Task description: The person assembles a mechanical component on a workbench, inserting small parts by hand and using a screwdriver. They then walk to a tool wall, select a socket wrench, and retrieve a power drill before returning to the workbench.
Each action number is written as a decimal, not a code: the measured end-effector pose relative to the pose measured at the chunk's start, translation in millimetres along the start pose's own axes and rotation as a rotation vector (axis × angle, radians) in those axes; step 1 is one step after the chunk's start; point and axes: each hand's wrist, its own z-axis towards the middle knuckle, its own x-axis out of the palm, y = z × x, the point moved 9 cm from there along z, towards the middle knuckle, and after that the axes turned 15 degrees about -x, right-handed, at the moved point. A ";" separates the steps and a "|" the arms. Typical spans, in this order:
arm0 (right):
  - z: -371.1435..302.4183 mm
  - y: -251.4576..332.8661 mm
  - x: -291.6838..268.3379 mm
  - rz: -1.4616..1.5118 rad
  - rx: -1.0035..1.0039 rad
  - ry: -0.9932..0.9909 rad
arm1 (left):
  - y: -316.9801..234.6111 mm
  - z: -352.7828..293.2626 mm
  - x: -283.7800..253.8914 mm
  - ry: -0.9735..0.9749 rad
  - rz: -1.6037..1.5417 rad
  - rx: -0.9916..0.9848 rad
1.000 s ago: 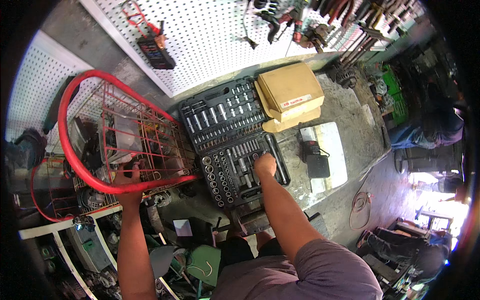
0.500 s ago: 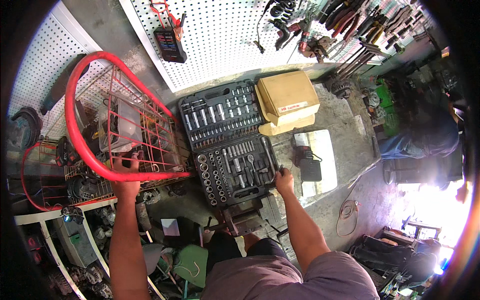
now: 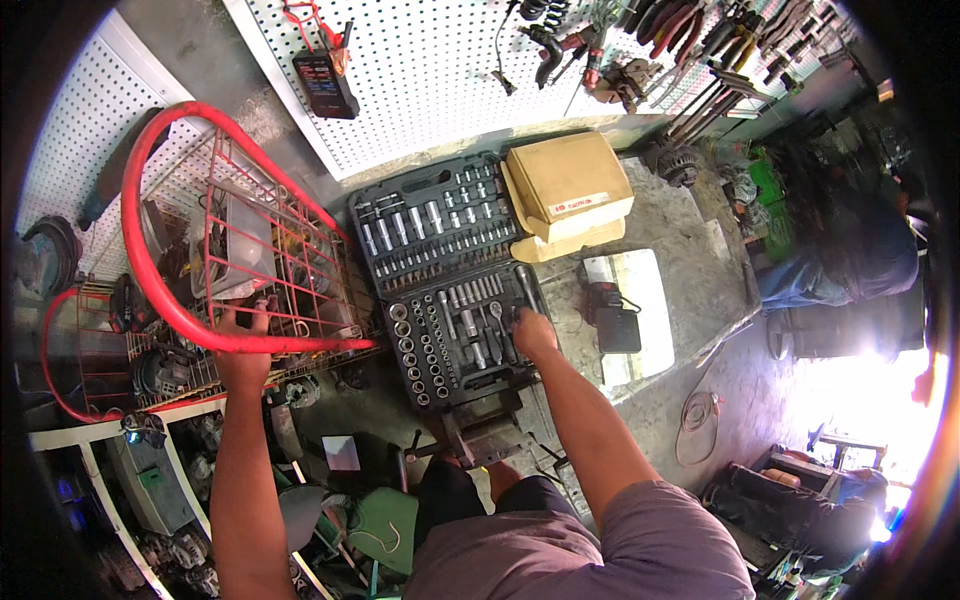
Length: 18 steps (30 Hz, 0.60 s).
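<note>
A black socket set case point(image 3: 447, 400) lies unfolded on the bench, with chrome sockets, bits and a ratchet point(image 3: 496, 318) in its slots. My right hand point(image 3: 534, 334) is over the right side of its lower half, fingers curled down at the lower end of a long handle point(image 3: 526, 286). Whatever those fingers grip is hidden. My left hand point(image 3: 243, 345) reaches behind the red tubular rim point(image 3: 255, 343) of a wire basket, its bent fingers beside a clear plastic container point(image 3: 240, 250). A small thing appears between them, too unclear to name.
Behind the case stands an open yellow cardboard box point(image 3: 570, 175). A dark device point(image 3: 618, 330) rests on a white sheet point(image 3: 652, 310) to the right. Below the case is a bench vise point(image 3: 485, 435). Pliers point(image 3: 670, 25) hang on the pegboard point(image 3: 400, 90). Another person point(image 3: 850, 250) is far right.
My right hand has moved left and slightly up, from the case's right edge to over its lower tray. My left hand has shifted slightly left and up. The whole view has shifted a little.
</note>
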 end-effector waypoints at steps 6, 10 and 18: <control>16.8 6.6 4.4 -0.012 0.015 0.023 | 3.3 -0.4 1.8 0.041 -0.045 -0.013; 21.5 -3.6 -1.1 0.019 0.048 0.019 | 0.7 -3.0 -1.3 0.011 0.037 -0.082; 25.6 -19.3 -19.3 -0.079 0.203 0.132 | -12.1 -7.0 -1.8 0.088 -0.099 -0.035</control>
